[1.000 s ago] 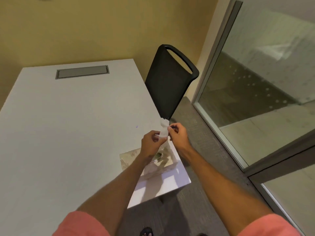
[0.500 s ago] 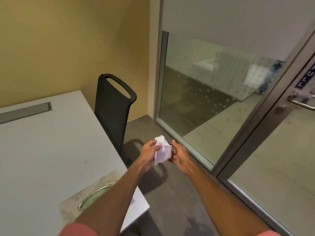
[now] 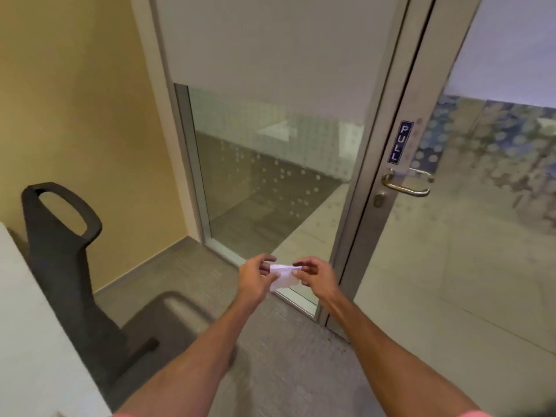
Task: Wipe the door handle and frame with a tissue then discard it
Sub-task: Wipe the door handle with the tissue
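Note:
A small white tissue (image 3: 282, 276) is stretched between my two hands at chest height in front of me. My left hand (image 3: 255, 278) pinches its left edge and my right hand (image 3: 316, 274) pinches its right edge. Up to the right, a silver lever door handle (image 3: 406, 186) sticks out from the grey metal door frame (image 3: 383, 139), below a blue PULL sticker (image 3: 400, 142). A round keyhole (image 3: 379, 200) sits just under the handle. Both hands are well below and left of the handle, apart from it.
A black chair (image 3: 64, 260) stands at the left beside the corner of a white table (image 3: 27, 341). A fixed glass panel (image 3: 270, 176) fills the wall left of the glass door (image 3: 481, 236). Grey carpet (image 3: 285, 356) covers the floor.
My view has swung right from the table and tissue box to the door. The hands carried the tissue along and now pull it flat between them.

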Demonstrator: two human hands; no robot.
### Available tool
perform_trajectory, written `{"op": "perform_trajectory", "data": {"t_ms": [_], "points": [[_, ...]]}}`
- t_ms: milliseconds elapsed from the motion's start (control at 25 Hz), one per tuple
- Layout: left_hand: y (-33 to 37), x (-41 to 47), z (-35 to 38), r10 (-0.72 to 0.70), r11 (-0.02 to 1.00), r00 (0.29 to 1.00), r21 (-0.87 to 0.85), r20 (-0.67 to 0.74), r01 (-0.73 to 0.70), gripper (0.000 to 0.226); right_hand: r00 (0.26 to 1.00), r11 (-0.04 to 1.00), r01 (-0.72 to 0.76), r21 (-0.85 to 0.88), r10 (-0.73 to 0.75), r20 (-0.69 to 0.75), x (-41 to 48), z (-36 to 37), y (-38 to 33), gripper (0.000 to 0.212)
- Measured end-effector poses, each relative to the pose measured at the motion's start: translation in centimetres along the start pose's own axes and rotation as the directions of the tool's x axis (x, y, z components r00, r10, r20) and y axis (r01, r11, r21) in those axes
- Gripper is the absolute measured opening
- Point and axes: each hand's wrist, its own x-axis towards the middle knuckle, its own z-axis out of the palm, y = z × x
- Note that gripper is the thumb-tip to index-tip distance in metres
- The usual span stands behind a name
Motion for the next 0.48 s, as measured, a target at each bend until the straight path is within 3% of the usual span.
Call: {"op": "perform_trajectory", "data": {"t_ms": [120, 200, 320, 480], "points": [[1.0, 2.9, 2.8, 0.092, 0.983, 0.996, 0.158, 0.021, -0.094, 0.014, 0.996, 0.999, 0.019, -0.034, -0.022, -0.084, 2.1, -3.4, -0.2, 0.012], [1.5, 4.9, 4.6, 0.047, 0.996, 0.995, 0.07, 0.09, -0.054, 0.011, 0.99, 1.0, -0.001, -0.019, -0.001, -0.138, 3.5, -5.3, -0.2, 0.013], [2.8, 8.1, 7.0, -0.08, 0.98, 0.964, -0.159, 0.255, 0.124, 0.006, 0.984, 0.995, -0.047, 0.092, 0.062, -0.17, 5.9, -7.2, -0.5, 0.01], [4.2, 13.6, 9.8, -0.112, 0.935, 0.93, -0.281, 0.349, 0.218, 0.006, 0.96, 0.967, -0.07, 0.246, 0.132, -0.248, 9.9, -9.0, -0.9, 0.01]]}}
